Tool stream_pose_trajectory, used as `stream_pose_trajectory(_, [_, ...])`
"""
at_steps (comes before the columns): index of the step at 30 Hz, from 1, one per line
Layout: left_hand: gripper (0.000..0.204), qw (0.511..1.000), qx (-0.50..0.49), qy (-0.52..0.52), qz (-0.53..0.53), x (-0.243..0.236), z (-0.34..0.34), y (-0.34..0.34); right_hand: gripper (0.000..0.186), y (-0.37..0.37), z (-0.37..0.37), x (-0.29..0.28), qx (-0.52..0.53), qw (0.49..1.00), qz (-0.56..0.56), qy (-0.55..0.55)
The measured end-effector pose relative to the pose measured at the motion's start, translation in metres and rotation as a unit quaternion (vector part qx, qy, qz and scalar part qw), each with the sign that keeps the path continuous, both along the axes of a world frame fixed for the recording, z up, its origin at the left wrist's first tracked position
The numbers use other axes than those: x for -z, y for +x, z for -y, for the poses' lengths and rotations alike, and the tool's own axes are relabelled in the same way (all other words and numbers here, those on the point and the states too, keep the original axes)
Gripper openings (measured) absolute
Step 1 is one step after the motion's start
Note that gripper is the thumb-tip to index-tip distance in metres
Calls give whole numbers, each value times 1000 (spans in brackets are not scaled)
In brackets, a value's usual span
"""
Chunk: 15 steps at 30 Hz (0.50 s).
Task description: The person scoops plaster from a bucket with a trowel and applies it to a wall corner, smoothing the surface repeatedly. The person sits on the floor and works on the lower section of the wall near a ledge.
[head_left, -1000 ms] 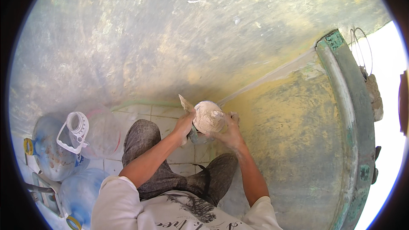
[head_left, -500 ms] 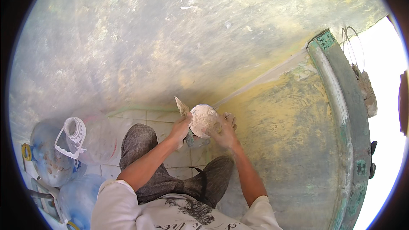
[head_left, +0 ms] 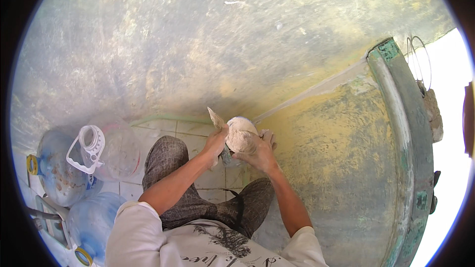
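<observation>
Gripping an eleven-o'clock-pointing flat piece [head_left: 215,117], the left hand [head_left: 215,143] is flanking paste [head_left: 239,129] at nine, right hand [head_left: 263,155] half-curled at four, hold unclear.

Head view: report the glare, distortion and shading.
In the head view, the area beyond the ledge at right is burnt out to white; in the head view, that ledge bows with fisheye distortion and black fills the corners; also in the head view, the wall darkens softly toward the floor, while the pale paste-like material keeps some detail.
</observation>
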State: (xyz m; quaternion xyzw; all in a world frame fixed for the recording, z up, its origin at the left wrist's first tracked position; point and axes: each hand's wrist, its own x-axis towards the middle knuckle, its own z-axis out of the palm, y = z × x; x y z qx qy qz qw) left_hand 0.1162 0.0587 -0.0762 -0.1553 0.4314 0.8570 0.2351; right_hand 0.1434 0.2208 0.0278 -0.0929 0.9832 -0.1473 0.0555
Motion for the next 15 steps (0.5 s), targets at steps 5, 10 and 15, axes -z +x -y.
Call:
stream_pose_trajectory(5, [48,999,19,29,27,-36,9,7,78,-5,-16,5,44,981,17,-190])
stream_pose_trajectory(10, [50,1000,16,20,12,-30,8,9,55,-17,-33,8,76,953,34,-291])
stream_pose_trajectory(15, [50,1000,25,0,3,-19,5,6,33,-21,-24,-9,153,804,123,-561])
